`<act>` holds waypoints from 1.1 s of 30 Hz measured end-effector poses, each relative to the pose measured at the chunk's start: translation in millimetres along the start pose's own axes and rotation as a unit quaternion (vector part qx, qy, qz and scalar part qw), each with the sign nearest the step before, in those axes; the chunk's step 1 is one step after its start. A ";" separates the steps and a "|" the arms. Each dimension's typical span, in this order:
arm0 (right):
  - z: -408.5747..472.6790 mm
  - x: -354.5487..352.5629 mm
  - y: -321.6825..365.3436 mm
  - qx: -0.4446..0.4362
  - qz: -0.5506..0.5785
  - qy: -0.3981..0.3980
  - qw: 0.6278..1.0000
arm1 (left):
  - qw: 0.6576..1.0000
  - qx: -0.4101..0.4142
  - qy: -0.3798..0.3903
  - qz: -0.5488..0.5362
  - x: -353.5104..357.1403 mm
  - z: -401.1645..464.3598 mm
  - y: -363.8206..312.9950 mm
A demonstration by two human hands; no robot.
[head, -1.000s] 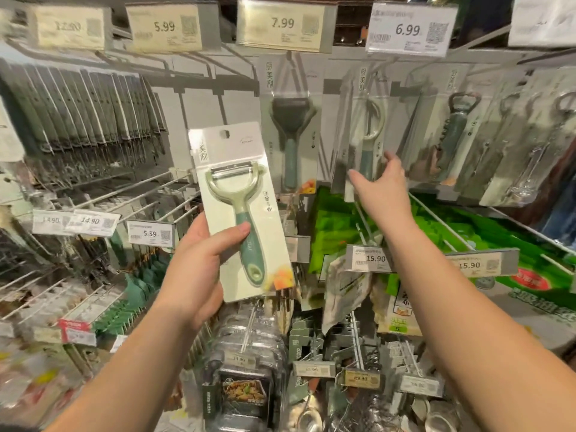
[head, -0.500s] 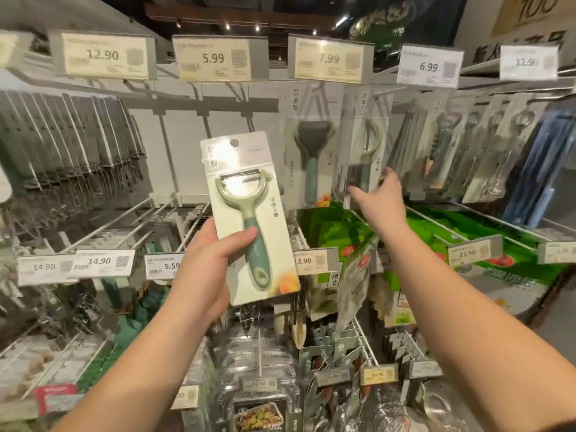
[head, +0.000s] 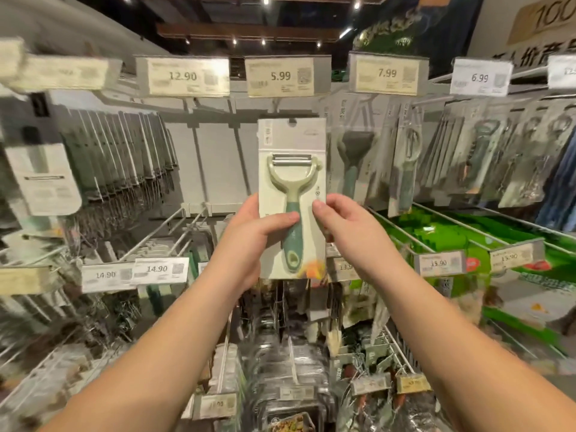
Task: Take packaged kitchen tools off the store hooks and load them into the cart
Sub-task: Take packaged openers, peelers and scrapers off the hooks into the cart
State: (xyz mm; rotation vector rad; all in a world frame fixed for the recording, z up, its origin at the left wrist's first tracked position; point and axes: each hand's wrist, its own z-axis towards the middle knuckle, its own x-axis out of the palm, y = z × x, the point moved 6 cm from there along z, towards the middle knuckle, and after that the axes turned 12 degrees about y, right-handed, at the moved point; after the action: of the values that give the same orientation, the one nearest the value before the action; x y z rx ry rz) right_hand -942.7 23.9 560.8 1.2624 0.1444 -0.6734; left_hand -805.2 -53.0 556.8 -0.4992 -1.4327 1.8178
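At mid-frame the packaged peeler [head: 292, 198] stood upright before the hook wall [head: 215, 157], blade up and handle down, clear space along its top edge, the left hand [head: 249, 241] gripping its lower left edge, the right hand [head: 346, 226] pinching its right edge.

Bare backboard [head: 218, 169] behind gives room; hanging packages [head: 358, 157] crowd the right, price tags [head: 280, 77] above.
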 end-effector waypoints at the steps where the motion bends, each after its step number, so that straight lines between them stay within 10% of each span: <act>1: 3.6 3.0 0.9 0.000 0.012 0.003 1.000 | 1.000 0.004 0.006 0.003 0.4 1.4 -2.3; 13: 45.5 -1.4 12.0 -0.026 0.130 0.005 0.991 | 0.996 0.070 -0.046 0.041 -22.7 23.9 -25.6; 33: 73.6 11.7 10.7 0.059 0.009 -0.065 0.996 | 0.992 0.011 -0.101 0.078 -62.1 68.7 -4.3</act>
State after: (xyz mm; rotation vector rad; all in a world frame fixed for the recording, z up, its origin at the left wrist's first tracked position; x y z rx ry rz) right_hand -946.4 -46.1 588.0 1.3273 -0.0137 -0.7561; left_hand -812.3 -144.1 572.2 -0.4352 -1.5418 2.0555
